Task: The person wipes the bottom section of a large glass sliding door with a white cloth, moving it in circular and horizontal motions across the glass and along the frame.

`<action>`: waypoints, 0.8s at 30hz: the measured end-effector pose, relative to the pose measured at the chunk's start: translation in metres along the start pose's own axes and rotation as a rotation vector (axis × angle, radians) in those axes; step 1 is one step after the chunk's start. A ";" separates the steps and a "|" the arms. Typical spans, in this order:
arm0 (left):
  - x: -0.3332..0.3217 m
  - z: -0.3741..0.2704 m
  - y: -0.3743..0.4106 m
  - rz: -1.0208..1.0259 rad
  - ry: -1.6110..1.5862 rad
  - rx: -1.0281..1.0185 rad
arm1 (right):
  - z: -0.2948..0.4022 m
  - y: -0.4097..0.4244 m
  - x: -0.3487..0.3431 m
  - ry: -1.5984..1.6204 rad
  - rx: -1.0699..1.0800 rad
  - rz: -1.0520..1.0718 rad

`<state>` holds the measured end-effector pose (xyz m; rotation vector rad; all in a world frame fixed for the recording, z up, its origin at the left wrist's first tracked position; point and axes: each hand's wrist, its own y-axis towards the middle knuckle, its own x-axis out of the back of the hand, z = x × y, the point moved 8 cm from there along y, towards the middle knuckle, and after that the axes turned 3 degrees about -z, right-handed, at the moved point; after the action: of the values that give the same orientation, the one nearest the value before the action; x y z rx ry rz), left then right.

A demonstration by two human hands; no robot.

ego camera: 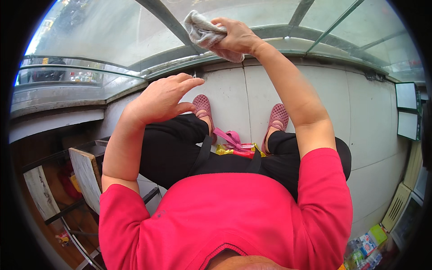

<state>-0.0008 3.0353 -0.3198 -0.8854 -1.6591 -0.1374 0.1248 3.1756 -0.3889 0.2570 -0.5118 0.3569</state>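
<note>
A crumpled grey cloth point(202, 32) is gripped in my right hand point(238, 37), which is stretched out toward the glass panes. Part of the cloth hangs below the palm. Behind it stands a glass panel point(243, 11) with grey metal frame bars point(168, 23); I cannot tell whether the cloth touches it. My left hand point(165, 98) is raised over my left knee, holding nothing, with thumb and fingers apart. Its fingertips point toward the low glass front. Below, pink woven shoes point(202, 104) rest on pale floor tiles point(310, 98).
Between my feet lie red and yellow packages point(236, 151) with a pink strap point(231, 137). A metal-framed shelf with a worn board point(86, 179) is close on the left. White-faced boxes point(406, 96) stand at right. Bottles and cartons point(366, 248) lie at the lower right.
</note>
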 end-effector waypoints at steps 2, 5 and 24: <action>0.002 0.012 -0.012 -0.048 -0.007 0.065 | 0.035 0.012 -0.013 -0.464 0.180 -0.008; 0.007 0.026 -0.030 -0.099 0.015 0.203 | 0.027 0.007 -0.040 -0.616 0.430 -0.142; 0.021 0.032 -0.075 -0.070 -0.070 -0.163 | -0.204 -0.076 -0.110 1.099 -0.766 -1.173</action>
<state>-0.0723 3.0091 -0.2837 -0.9634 -1.7639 -0.2958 0.1529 3.1438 -0.6292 -0.4044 0.6343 -0.8365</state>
